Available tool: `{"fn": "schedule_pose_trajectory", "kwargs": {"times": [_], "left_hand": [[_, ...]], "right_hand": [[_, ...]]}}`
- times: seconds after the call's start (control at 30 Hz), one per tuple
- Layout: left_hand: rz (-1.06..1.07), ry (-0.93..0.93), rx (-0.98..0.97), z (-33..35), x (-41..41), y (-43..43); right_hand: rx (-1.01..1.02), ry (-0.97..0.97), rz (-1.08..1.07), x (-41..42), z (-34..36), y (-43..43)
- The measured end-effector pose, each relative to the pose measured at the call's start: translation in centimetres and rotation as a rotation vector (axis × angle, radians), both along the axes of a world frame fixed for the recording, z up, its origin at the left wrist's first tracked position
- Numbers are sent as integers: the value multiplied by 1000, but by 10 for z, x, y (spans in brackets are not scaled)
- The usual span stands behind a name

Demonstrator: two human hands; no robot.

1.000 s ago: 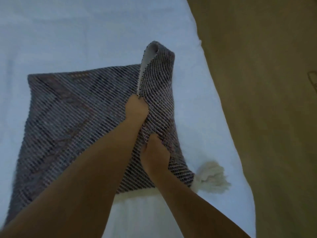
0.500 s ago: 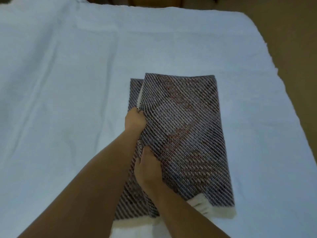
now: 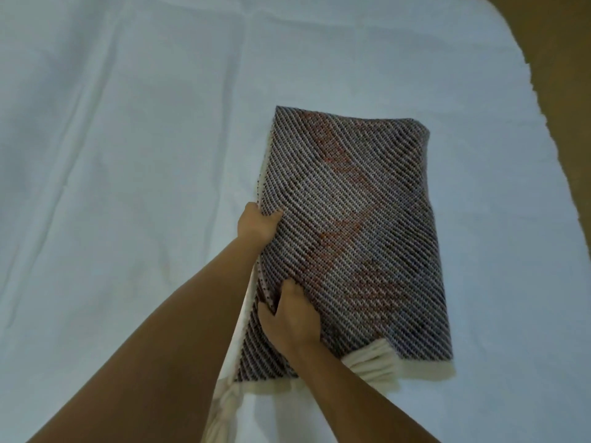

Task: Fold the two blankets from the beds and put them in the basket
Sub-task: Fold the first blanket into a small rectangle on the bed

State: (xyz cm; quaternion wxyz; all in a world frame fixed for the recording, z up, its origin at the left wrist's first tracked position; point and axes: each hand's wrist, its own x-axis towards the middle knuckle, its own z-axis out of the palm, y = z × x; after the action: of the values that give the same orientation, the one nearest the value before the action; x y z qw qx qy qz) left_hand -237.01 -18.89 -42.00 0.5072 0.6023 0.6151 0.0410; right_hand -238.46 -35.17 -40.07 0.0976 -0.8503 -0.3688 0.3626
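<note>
Your left hand [image 3: 257,225] and right hand [image 3: 289,318] both grip the blanket [image 3: 351,235] along its open edge, pinning the layers together. The bed [image 3: 128,155] carries it flat.

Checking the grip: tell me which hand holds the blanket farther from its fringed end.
The left hand, gripping the blanket edge higher up; the right hand holds it nearer the fringe.

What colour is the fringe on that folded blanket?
Cream-white fringe, on the dark diagonal-striped blanket; head view.
</note>
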Motion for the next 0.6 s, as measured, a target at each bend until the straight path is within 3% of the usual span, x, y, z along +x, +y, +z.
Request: {"fn": "schedule_pose_trajectory", "kwargs": {"times": [0.23,0.33,0.47,0.53,0.6], "left_hand": [[33,-38,-14,3,-45,-63],[-10,6,1,8,-69,-99],[-80,60,11,15,-103,-136],[-82,77,-11,21,-122,-146],[-80,104,-54,27,-141,-153]], "right_hand": [[-281,-45,76,-18,6,-39],[-311,-11,88,-33,9,-49],[-75,156,-85,-58,15,-54],[132,326,-239,-75,18,-57],[204,496,-290,-95,23,-64]]}}
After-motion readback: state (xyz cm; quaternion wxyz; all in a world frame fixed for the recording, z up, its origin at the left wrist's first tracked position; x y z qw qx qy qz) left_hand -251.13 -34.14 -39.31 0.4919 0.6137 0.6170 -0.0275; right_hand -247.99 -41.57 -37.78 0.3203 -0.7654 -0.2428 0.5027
